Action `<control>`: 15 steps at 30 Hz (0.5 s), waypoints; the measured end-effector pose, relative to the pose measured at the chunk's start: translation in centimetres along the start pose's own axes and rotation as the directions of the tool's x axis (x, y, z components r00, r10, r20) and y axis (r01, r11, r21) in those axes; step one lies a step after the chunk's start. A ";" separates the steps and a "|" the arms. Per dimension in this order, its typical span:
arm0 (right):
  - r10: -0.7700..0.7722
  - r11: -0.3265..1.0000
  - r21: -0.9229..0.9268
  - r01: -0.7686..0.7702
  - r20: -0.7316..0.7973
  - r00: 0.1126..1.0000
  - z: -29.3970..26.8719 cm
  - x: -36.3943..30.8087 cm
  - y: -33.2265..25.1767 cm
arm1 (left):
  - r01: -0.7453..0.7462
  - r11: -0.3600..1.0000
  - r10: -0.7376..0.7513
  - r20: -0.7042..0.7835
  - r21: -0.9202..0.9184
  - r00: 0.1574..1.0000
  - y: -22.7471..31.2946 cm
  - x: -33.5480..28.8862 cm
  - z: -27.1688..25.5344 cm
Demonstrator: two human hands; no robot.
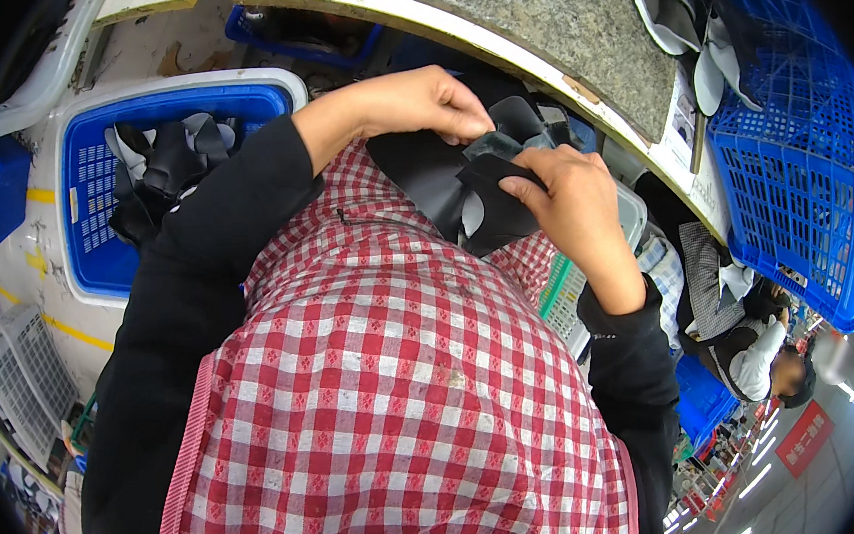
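Black leather-like pieces (pixel 501 209) with some pale grey backing are gathered between my two hands, above my lap. My left hand (pixel 419 107) reaches across from the left, thumb and fingers pinched at the upper edge of the pieces. From the right, my right hand (pixel 577 195) grips the same pieces, its thumb lying on the near black flap. Beneath them, a larger smooth black piece (pixel 420 172) rests against my red checked apron (pixel 383 351). The exact spot pinched by my left fingertips is too small to make out.
A worktable with a grey stone slab (pixel 539 27) lies ahead. On the left, a blue basket (pixel 95 253) holds black and grey pieces. A blue crate (pixel 800 167) stands at right, with black and grey pieces (pixel 716 53) beside it. Another person (pixel 755 357) is farther right.
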State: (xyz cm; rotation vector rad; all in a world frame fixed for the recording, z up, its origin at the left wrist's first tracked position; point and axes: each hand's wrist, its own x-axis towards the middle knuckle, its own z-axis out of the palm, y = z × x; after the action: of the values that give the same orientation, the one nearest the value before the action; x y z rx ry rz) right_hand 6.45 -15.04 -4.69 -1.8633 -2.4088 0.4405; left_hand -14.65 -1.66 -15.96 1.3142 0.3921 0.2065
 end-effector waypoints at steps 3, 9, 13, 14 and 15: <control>0.008 1.000 0.024 -0.008 -0.016 1.000 0.3 0.2 0.5 | -0.053 0.998 0.056 -0.108 0.037 0.993 -1.1 -1.4 1.6; 0.044 0.999 0.032 -0.043 -0.033 0.998 0.8 0.4 1.6 | -0.154 0.971 0.206 -0.314 0.183 0.927 -1.6 -0.8 4.2; 0.178 0.969 0.165 -0.182 0.038 0.983 1.1 0.6 2.2 | -0.031 0.998 0.011 -0.315 -0.059 0.949 -1.3 -0.8 4.5; 0.219 0.947 0.226 -0.227 0.059 0.974 1.2 0.7 2.3 | -0.030 0.995 -0.004 -0.321 -0.100 0.947 -1.2 -0.8 4.5; 0.204 0.950 0.229 -0.211 0.053 0.977 1.2 0.8 2.3 | -0.027 0.990 -0.021 -0.326 -0.142 0.945 -1.2 -0.9 4.5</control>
State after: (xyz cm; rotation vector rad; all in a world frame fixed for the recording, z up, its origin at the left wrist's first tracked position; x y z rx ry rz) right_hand 8.13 -13.93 -6.60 -2.0200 -2.0754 0.7352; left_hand -13.79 -6.26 -16.05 1.1379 0.6453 0.4517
